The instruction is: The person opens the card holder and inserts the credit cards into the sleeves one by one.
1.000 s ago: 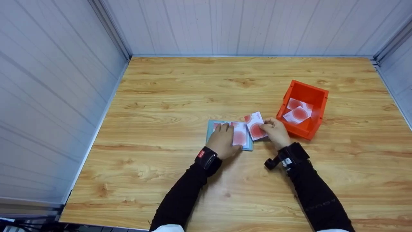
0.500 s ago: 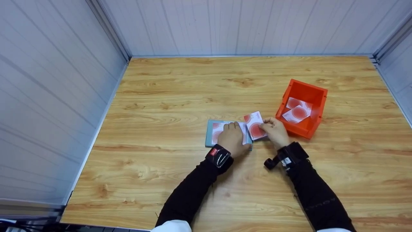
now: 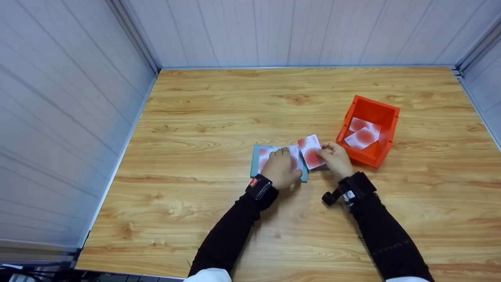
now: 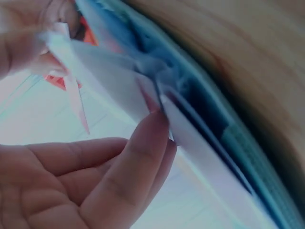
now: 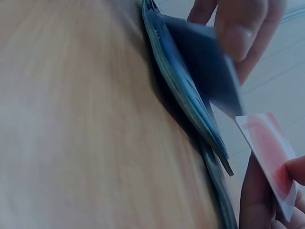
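Note:
A teal card holder lies open on the table in the head view, with red-and-white cards showing in its clear pages. My left hand is over it. In the left wrist view, the thumb and fingers of that hand pinch the edge of a page, which the right wrist view shows raised off the holder. My right hand, at the holder's right side, pinches a white card with red circles between thumb and fingers. This card stands tilted beside the raised page; whether they touch is unclear.
To the right of my right hand stands an orange bin with several loose cards inside. Pale panel walls border the wooden table at the back and sides. A black strap end hangs from my right wrist.
My left hand has shifted right across the holder, then slightly back left, uncovering the left pocket. My right hand has kept its grip on the card in nearly the same place.

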`<state>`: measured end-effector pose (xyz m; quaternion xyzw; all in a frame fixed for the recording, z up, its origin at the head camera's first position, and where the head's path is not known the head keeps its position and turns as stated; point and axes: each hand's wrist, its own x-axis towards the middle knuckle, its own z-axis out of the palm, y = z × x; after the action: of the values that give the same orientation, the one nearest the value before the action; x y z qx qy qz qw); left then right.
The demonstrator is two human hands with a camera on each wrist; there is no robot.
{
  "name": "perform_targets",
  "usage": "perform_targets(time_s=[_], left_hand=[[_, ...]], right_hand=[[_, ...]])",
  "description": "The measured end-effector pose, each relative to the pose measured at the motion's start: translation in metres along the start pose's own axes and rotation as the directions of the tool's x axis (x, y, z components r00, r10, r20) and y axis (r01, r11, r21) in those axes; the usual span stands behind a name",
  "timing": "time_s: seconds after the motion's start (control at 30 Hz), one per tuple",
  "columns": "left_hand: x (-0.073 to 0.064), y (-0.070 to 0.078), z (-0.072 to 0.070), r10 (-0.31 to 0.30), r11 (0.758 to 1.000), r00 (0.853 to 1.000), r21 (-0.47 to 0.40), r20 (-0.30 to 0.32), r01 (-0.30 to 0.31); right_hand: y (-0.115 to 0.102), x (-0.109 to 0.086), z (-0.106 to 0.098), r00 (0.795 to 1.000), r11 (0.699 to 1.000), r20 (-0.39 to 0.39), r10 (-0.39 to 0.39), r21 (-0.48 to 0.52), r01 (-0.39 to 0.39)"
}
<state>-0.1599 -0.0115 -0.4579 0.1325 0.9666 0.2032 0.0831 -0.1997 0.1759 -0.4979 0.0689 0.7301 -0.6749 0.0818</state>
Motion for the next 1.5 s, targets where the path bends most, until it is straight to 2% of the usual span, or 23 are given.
perform_targets(time_s=[0.13,0.33,0.5,0.67,0.77,0.9,1.13,1.27,1.5], left_hand=[[-0.004,-0.006,-0.01,-0.028,0.982,0.999,-0.184,0.042,0.036],[-0.009,-0.024,-0.024,-0.064,0.916,0.995,-0.39,0.081,0.091],[-0.01,-0.04,-0.029,-0.079,0.875,0.992,-0.471,0.094,0.114],[-0.008,-0.055,-0.029,-0.117,0.849,0.99,-0.509,0.083,0.143],[-0.006,-0.063,-0.029,-0.145,0.856,0.988,-0.494,0.06,0.156],[-0.003,-0.07,-0.029,-0.171,0.877,0.985,-0.451,0.029,0.166],[-0.002,-0.077,-0.028,-0.194,0.876,0.98,-0.443,0.044,0.193],[-0.002,-0.079,-0.028,-0.191,0.885,0.98,-0.423,0.057,0.196],[-0.003,-0.082,-0.028,-0.181,0.883,0.983,-0.434,0.036,0.178]], right_hand=[[-0.002,-0.001,-0.002,1.0,1.0,0.009,0.015,-0.017,-0.015],[-0.004,-0.002,-0.002,0.999,0.998,0.014,0.035,-0.043,-0.035],[-0.004,-0.002,-0.002,0.999,0.998,0.018,0.038,-0.046,-0.037],[-0.003,-0.002,0.0,1.0,0.999,0.015,0.028,-0.045,-0.027],[-0.002,-0.002,0.001,1.0,0.999,0.012,0.006,-0.039,-0.005],[-0.002,-0.002,0.002,1.0,0.999,0.02,-0.006,-0.033,0.006],[-0.002,0.0,0.003,0.999,0.999,0.034,0.009,-0.052,-0.007],[-0.004,0.0,0.004,0.999,0.997,0.041,0.014,-0.071,-0.011],[-0.016,0.0,0.009,0.996,0.984,0.071,0.057,-0.171,-0.044]])
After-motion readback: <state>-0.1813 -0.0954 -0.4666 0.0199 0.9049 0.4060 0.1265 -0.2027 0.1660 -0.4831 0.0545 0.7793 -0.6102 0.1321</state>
